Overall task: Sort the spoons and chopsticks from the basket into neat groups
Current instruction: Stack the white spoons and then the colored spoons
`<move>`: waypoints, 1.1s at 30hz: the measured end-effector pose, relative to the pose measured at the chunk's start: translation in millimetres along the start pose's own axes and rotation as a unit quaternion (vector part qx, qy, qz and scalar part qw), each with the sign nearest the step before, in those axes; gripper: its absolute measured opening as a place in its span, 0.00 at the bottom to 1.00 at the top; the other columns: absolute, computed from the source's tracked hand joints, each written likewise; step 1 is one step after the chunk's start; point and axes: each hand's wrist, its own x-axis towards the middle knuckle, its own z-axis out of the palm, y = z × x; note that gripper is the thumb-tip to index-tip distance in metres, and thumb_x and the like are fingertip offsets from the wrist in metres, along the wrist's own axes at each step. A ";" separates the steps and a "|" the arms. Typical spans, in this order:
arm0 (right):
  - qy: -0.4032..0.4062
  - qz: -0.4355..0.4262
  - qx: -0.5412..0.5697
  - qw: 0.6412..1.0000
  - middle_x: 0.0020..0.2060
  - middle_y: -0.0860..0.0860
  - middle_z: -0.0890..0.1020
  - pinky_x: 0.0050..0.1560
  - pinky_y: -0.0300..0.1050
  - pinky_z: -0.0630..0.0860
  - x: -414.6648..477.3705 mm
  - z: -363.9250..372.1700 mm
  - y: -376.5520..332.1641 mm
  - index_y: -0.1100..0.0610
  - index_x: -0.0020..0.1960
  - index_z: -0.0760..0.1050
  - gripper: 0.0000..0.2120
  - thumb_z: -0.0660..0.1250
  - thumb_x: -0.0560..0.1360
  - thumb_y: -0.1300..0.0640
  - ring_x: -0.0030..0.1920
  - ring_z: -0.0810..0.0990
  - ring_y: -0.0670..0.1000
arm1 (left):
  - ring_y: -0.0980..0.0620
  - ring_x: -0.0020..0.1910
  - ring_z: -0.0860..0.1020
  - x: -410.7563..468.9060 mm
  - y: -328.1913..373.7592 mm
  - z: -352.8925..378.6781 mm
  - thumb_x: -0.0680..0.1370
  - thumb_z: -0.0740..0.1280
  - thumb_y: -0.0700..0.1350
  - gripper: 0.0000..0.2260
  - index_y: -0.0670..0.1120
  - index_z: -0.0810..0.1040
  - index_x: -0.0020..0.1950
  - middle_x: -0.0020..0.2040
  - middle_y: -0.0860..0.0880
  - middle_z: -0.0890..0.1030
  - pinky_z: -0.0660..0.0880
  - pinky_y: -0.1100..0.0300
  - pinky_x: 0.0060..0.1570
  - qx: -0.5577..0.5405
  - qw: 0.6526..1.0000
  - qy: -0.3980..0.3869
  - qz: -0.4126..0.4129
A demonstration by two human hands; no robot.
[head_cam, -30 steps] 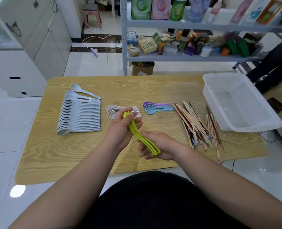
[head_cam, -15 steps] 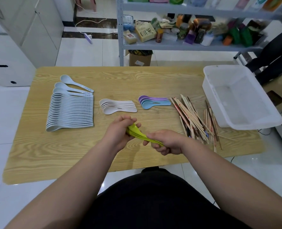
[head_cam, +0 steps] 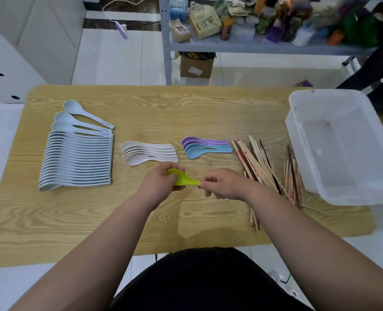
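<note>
The wooden tabletop [head_cam: 186, 221] fills the middle of the frame. At right centre, a white plastic basket [head_cam: 343, 191] sits tilted on its edge, interior bare. At left centre lies a long row of pale blue spoons [head_cam: 78, 160], overlapped, three more fanned above. Right of centre, a loose pile of chopsticks [head_cam: 264, 167] lies just beside the basket. Mid-frame, a nested group of white spoons [head_cam: 148, 152], and to its right a purple and blue spoon group [head_cam: 206, 147]. Below these, over open tabletop, the left hand [head_cam: 161, 187] is curled round the bowls of the green spoons [head_cam: 183, 179]; the right hand [head_cam: 224, 184] pinches their handle end. A second ago the green spoons stood steeply angled; they now lie nearly level and lower.
</note>
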 end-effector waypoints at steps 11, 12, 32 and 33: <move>0.196 -0.019 -0.058 0.979 0.34 0.45 0.78 0.45 0.46 0.69 72.0 -73.9 57.3 0.50 0.46 0.79 0.05 0.66 0.78 0.51 0.38 0.75 0.50 | 0.51 0.55 0.76 102.1 19.1 33.3 0.76 0.66 0.39 0.15 0.44 0.76 0.62 0.57 0.46 0.77 0.73 0.58 0.56 0.176 0.958 0.171 0.147; 0.226 -0.011 -0.052 0.973 0.35 0.46 0.78 0.43 0.46 0.69 77.7 -79.7 62.3 0.52 0.46 0.79 0.05 0.66 0.78 0.52 0.39 0.76 0.52 | 0.45 0.59 0.75 113.6 16.5 36.1 0.74 0.66 0.42 0.19 0.41 0.75 0.65 0.59 0.43 0.77 0.70 0.54 0.62 0.247 0.936 0.174 0.180; 0.183 -0.087 -0.165 0.965 0.51 0.52 0.82 0.49 0.49 0.74 117.2 -83.9 86.9 0.52 0.60 0.78 0.12 0.66 0.80 0.49 0.53 0.79 0.55 | 0.40 0.45 0.72 130.6 -41.4 42.3 0.68 0.71 0.32 0.16 0.40 0.78 0.54 0.48 0.39 0.74 0.71 0.49 0.46 0.502 0.782 0.056 0.365; 0.165 -0.087 -0.184 0.965 0.54 0.52 0.82 0.51 0.48 0.74 116.6 -76.4 86.9 0.52 0.63 0.77 0.13 0.65 0.80 0.49 0.55 0.78 0.56 | 0.39 0.44 0.73 125.6 -45.0 42.3 0.68 0.72 0.32 0.16 0.40 0.78 0.55 0.47 0.39 0.74 0.71 0.48 0.45 0.504 0.778 0.059 0.371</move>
